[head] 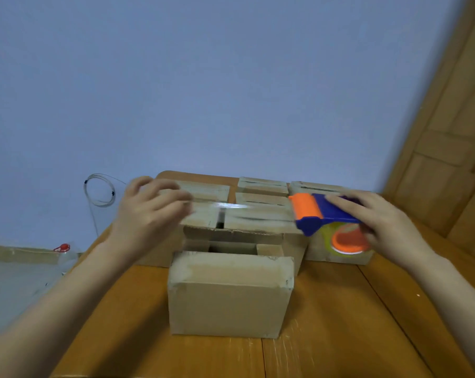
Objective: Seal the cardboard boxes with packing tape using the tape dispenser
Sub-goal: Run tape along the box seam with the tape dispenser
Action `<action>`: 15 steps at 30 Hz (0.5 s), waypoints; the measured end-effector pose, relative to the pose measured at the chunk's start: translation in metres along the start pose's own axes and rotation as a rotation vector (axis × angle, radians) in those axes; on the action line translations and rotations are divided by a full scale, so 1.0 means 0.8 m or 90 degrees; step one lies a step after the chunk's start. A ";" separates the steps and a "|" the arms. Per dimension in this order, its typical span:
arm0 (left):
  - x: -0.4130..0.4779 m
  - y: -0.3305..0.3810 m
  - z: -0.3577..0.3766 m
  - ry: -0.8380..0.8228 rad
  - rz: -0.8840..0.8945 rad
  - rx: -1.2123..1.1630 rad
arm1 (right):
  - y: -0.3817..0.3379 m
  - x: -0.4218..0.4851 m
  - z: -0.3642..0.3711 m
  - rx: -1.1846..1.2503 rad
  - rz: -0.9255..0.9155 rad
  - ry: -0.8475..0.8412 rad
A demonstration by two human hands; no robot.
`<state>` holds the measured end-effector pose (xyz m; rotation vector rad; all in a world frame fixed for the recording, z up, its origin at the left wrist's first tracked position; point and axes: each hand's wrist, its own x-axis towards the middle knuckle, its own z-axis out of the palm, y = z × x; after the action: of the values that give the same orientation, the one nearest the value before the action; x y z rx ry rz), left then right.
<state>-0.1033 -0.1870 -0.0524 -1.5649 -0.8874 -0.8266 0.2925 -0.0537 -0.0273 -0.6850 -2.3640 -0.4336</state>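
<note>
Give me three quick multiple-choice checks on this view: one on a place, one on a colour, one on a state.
1. The tape dispenser is: A) in the right hand B) lying on the table C) on the floor.
2. Its roller is: A) green B) orange C) white.
3. The tape is: A) cut and dangling B) all wound on the roll C) stretched across the box top.
Answers: 1A, the hand wraps its blue body; 2B, orange against the blue frame; 3C, a shiny strip runs over the flaps to the dispenser.
</note>
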 end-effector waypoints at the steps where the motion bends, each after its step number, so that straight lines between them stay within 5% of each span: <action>1: -0.010 -0.010 -0.006 -0.005 -0.001 0.010 | 0.012 -0.012 -0.005 -0.022 0.021 -0.001; 10: 0.001 0.007 -0.008 -0.064 -0.222 -0.045 | 0.028 -0.033 -0.001 -0.019 0.064 0.017; 15: 0.037 0.048 -0.020 -0.176 -0.564 -0.115 | 0.021 -0.035 0.013 0.019 0.102 0.065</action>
<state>-0.0566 -0.2043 -0.0421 -1.4358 -1.8091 -1.3448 0.3161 -0.0454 -0.0511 -0.8111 -2.1963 -0.3538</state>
